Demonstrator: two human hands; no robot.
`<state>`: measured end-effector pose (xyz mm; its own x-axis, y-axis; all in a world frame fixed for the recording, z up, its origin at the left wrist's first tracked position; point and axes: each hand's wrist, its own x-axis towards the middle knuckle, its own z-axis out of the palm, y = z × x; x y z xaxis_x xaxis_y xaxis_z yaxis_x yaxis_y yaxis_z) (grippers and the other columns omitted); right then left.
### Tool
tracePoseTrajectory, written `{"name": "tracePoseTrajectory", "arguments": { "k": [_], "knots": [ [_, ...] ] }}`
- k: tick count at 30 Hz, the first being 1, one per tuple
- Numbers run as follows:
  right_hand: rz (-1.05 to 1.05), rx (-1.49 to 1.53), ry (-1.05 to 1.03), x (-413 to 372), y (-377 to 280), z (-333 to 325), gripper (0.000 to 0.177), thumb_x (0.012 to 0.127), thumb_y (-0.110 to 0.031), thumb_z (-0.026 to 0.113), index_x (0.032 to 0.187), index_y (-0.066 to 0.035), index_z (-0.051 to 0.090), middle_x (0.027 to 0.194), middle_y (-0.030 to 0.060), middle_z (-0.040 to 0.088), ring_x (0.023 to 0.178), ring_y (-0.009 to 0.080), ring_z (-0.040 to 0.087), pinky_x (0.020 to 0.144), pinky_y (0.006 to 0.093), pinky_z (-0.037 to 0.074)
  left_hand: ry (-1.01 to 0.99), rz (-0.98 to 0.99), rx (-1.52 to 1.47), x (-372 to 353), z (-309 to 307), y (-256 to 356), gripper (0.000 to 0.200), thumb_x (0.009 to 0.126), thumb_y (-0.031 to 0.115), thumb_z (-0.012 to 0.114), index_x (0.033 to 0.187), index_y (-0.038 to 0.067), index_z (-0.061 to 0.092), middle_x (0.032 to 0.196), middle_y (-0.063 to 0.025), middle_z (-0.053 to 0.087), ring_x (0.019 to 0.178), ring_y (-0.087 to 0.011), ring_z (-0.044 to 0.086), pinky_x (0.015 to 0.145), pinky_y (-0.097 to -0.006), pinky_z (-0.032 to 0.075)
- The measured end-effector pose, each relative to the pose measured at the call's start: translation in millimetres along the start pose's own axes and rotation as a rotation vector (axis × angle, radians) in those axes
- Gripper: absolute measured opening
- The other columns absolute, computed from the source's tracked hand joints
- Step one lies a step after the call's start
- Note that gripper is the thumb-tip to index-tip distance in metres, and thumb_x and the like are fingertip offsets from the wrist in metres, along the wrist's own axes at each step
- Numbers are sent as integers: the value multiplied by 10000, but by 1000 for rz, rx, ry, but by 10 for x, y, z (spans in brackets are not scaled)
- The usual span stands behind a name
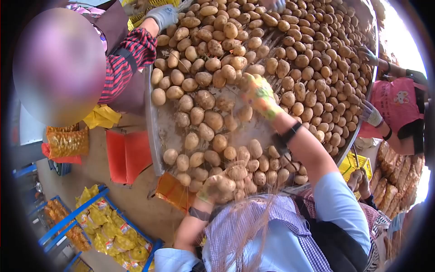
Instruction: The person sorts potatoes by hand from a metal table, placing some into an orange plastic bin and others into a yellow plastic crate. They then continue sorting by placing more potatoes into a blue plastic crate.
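Observation:
Brown, soil-marked potatoes (214,120) lie over a large metal-rimmed sorting table (157,136). My right hand (262,96), in a yellow-green patterned glove, reaches over the middle of the table. Its bent fingers are spread at the edge of the potato heap, and I make out nothing held in them. Low at the near edge, my left hand (210,188), also gloved, curls around a potato (226,184). More potatoes lie close against it, and part of its fingers is hidden and blurred.
A co-worker's gloved hand (163,17) is at the far left edge; other gloved hands (371,113) rest along the right rim. An orange-red bin (129,156), a blue-framed cart of yellow net bags (115,233) and a yellow crate (353,165) stand around the table.

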<state>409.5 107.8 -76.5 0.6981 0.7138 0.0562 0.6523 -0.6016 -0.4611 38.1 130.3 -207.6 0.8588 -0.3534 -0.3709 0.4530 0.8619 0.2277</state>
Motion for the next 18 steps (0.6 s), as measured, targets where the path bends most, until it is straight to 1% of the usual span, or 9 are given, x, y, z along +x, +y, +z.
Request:
{"name": "tracePoseTrajectory", "arguments": {
  "k": [1, 4, 5, 7, 8, 11, 13, 17, 18],
  "knots": [
    [2, 6, -7, 86, 69, 97, 510, 764, -180, 800, 1190, -42, 556, 1175, 221, 586, 1084, 379, 598, 888, 461, 513, 80, -258, 596, 192, -1209, -602, 1035, 774, 515, 752, 1570, 142, 207, 1382, -183, 447, 1234, -320, 503, 939, -505, 513],
    [29, 191, 14, 145, 233, 440, 409, 770, -153, 772, 1118, -53, 582, 1116, 217, 593, 1078, 387, 598, 859, 462, 520, -280, 3, -510, -128, 1006, 505, 1072, 738, 510, 797, 1564, 144, 220, 1423, -216, 402, 1218, -322, 520, 956, -514, 510],
    [24, 190, 3, 54, 203, 414, 409, 770, -153, 772, 1118, -53, 582, 1116, 217, 593, 1078, 387, 598, 859, 462, 520, -278, 12, -518, -174, 1047, 518, 1072, 738, 510, 797, 1564, 144, 220, 1423, -216, 402, 1218, -322, 520, 956, -514, 510],
    [-240, 351, -100, -192, 28, 263, 295, 793, -169, 730, 1034, -46, 613, 1039, 211, 623, 1039, 377, 623, 858, 465, 519, -223, 13, -614, -265, 1047, 472, 1099, 725, 523, 810, 1566, 143, 213, 1429, -246, 392, 1217, -329, 525, 977, -516, 502],
    [-275, 204, -274, -331, -180, 163, 250, 802, -174, 708, 1004, -50, 629, 968, 190, 641, 963, 382, 646, 816, 456, 533, -91, 93, -246, -352, 1267, 604, 955, 758, 591, 730, 1361, -74, 401, 1101, -74, 552, 962, -210, 531, 865, -326, 459],
    [-220, -169, -557, -770, -548, 326, 169, 830, -202, 646, 919, -59, 662, 770, 126, 664, 722, 368, 687, 646, 419, 558, -128, 61, -457, -391, 1107, 498, 1024, 733, 603, 746, 1397, -79, 367, 1194, -103, 553, 1055, -236, 528, 881, -340, 476],
    [-440, -335, -496, -941, -563, 510, 144, 844, -190, 622, 901, -70, 676, 739, 114, 673, 672, 326, 701, 553, 402, 547, -159, 121, -432, -407, 1020, 408, 999, 733, 579, 747, 1410, -50, 366, 1201, -108, 551, 1065, -242, 531, 864, -359, 489],
    [-518, -396, -509, -873, -626, 494, 138, 804, -195, 655, 854, -75, 700, 769, 137, 696, 719, 299, 722, 576, 422, 557, -47, 207, -430, -569, 1097, 351, 948, 744, 551, 745, 1424, 4, 376, 1207, -115, 529, 1069, -240, 524, 866, -376, 493],
    [-295, -361, -662, -740, -700, 359, 139, 776, -204, 676, 836, -82, 706, 787, 147, 698, 756, 310, 718, 609, 435, 562, -18, 218, -437, -632, 1150, 381, 936, 746, 544, 745, 1428, 17, 379, 1208, -117, 524, 1070, -240, 522, 866, -380, 494]
  ]
}}
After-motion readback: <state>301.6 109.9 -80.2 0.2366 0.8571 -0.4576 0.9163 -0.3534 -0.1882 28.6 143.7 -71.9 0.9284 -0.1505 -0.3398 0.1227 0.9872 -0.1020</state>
